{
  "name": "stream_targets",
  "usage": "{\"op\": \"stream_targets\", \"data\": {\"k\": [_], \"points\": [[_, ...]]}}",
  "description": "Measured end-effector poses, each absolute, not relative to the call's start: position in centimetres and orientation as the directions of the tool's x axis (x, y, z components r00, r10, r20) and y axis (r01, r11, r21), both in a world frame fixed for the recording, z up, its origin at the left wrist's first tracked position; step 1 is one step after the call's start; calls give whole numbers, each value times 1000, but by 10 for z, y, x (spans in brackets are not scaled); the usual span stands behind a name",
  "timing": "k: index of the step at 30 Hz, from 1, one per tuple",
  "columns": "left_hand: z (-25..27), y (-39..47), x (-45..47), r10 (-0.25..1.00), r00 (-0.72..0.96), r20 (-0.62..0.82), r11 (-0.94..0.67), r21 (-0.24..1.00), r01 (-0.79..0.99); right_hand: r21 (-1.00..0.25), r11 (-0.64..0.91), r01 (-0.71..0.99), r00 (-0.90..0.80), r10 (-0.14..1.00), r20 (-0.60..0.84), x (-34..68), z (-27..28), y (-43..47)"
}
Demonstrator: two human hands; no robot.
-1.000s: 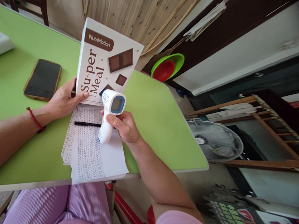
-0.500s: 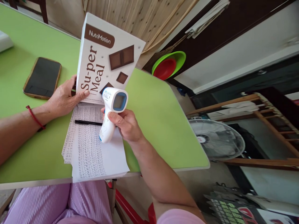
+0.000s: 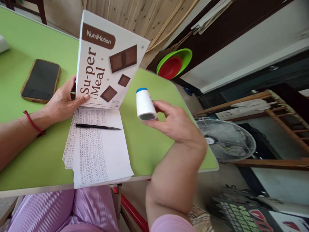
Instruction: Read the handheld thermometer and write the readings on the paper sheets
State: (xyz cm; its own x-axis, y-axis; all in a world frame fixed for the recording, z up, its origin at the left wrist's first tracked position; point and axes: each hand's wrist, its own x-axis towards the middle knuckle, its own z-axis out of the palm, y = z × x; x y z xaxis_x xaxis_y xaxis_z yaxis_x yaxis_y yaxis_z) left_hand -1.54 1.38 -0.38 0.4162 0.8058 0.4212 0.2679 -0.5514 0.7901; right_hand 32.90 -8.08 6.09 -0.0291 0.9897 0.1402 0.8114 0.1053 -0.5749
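Note:
My left hand (image 3: 64, 98) grips the lower left corner of a white box (image 3: 96, 77) printed "NutriMotion Su-per Meal", tilted upright above the table with its thumb on the front. To the right of the box, my right hand (image 3: 177, 120) holds a white and blue infrared thermometer (image 3: 145, 104), turned so that its grip is hidden. Below the box lies a stack of handwritten paper sheets (image 3: 116, 154) reaching past the table's near edge. A black pen (image 3: 96, 127) rests across the top sheet.
A phone in a brown case (image 3: 41, 80) lies left of the box on the green table (image 3: 43, 151). Beyond the table's right side are green and red basins (image 3: 171, 66), a fan (image 3: 227, 141) and a wooden frame (image 3: 287, 124). A white object (image 3: 3, 44) sits at the far left.
My right hand has moved right with the thermometer, away from the box and pen, and has rotated it so its screen no longer faces me. My left hand still holds the box.

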Motion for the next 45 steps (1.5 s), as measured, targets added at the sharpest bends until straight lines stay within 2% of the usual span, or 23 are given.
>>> {"op": "stream_targets", "data": {"k": [3,5,10,15,25,28,31,34,36,41,45], "points": [[-3,14,-15,804,409,432,-556,790,259,-364,62,929,-16,992,129,344,46,-70],[-4,13,-15,805,405,434,-557,789,261,-274,51,960,-22,994,107,347,36,-62],[-5,13,-16,811,395,432,-559,771,304,-192,46,980,-38,998,47,338,26,-53],[-5,14,-16,809,401,431,-555,785,275,-218,94,971,-87,995,40,326,26,-53],[-4,14,-16,800,431,417,-547,801,242,-192,77,978,-80,997,-6,316,20,-51],[-4,14,-17,805,432,407,-536,810,236,-210,70,975,-58,996,64,314,26,-56],[-3,15,-18,809,441,389,-528,811,253,-350,137,927,-85,983,160,305,38,-65],[-1,16,-18,803,453,387,-536,802,265,-546,233,805,-224,971,84,290,46,-72],[0,17,-18,797,460,391,-546,791,274,-601,261,755,-300,953,36,280,46,-74],[1,16,-16,799,462,385,-559,760,332,-579,220,785,-272,962,-2,268,40,-75],[-1,16,-13,777,465,424,-604,711,360,-519,267,812,-305,952,11,265,37,-77]]}}
